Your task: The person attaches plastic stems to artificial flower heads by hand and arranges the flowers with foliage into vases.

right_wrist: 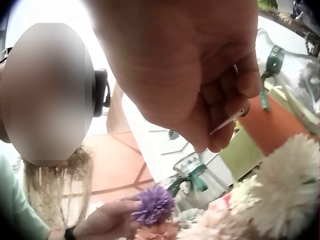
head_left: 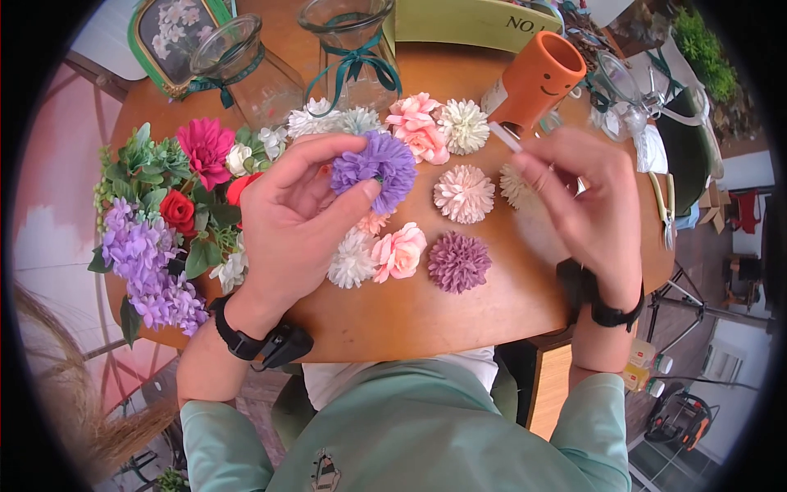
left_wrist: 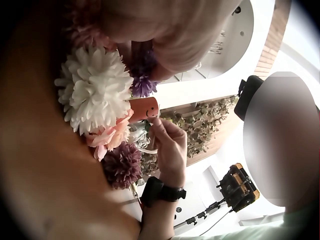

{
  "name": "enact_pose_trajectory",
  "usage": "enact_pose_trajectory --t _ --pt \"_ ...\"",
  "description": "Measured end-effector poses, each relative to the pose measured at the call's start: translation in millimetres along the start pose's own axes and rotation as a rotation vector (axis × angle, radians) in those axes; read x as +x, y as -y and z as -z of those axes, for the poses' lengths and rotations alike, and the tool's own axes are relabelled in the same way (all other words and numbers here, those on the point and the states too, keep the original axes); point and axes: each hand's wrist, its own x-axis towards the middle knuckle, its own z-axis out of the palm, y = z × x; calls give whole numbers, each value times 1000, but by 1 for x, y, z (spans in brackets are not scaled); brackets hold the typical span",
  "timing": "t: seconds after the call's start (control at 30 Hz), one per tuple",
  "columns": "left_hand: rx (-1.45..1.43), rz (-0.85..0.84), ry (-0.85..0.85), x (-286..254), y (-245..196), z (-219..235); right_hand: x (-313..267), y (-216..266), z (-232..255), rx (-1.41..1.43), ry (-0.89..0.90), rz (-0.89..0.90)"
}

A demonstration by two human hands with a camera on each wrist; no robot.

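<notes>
Grip of the left hand [head_left: 291, 217]: fingers and thumb closed on the purple flower [head_left: 395, 160], thumb at its centre, flower raised above the bench [head_left: 533, 307]. Grip of the right hand [head_left: 586, 184]: pinching the white stick [head_left: 504, 136] between thumb and fingertips; the stick points toward the upper left in the head view. Purple flower and white stick are apart, each in its own hand.

Loose flower heads lie on the bench between and beyond the hands. The pale pink pompom [head_left: 464, 194] sits between the hands, and the mauve pompom [head_left: 459, 262] is on the near side of it. The white flower [head_left: 351, 258] and the pink rose [head_left: 399, 251] lie side by side, just beside the left hand. On the far side are the pink blooms [head_left: 420, 127] and, adjoining them, the cream pompom [head_left: 464, 127]. A further pale flower head [head_left: 516, 187] lies near the right hand.

Left section of the bench: a mixed bunch with the magenta flower [head_left: 205, 153], the red rose [head_left: 177, 211] and the lilac cluster [head_left: 139, 242]. Far section: two glass vases [head_left: 348, 61] with green ribbons, and the green box [head_left: 459, 25] marked with "NO.". The orange pot [head_left: 545, 78], printed with a smiling face, is tilted beyond the right hand. Right edge: a tool with pale handles [head_left: 661, 201].
</notes>
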Motion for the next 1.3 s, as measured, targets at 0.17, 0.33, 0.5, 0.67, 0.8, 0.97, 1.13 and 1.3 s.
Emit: enact_pose_trajectory --t 0.17,0.33,0.5,0.67,0.8,0.97,1.13,1.3 --pt "49 -59 -9 -2 1 -1 -9 33 -24 218 182 295" --pt "75 -86 -3 -1 2 0 -13 29 -52 361 173 222" --pt "88 -112 -2 -1 3 -1 -16 32 -51 373 90 192" --pt "103 -111 4 -3 1 -2 -18 32 -52 390 124 184" --pt "118 -131 2 -3 1 -2 -17 31 -53 396 125 193" --pt "99 -119 12 -3 -1 -2 -18 31 -52 412 118 215" --pt "110 -144 7 -2 2 -3 -20 31 -54 380 93 227" --pt "131 -144 6 -3 1 -1 -19 31 -54 381 68 219"
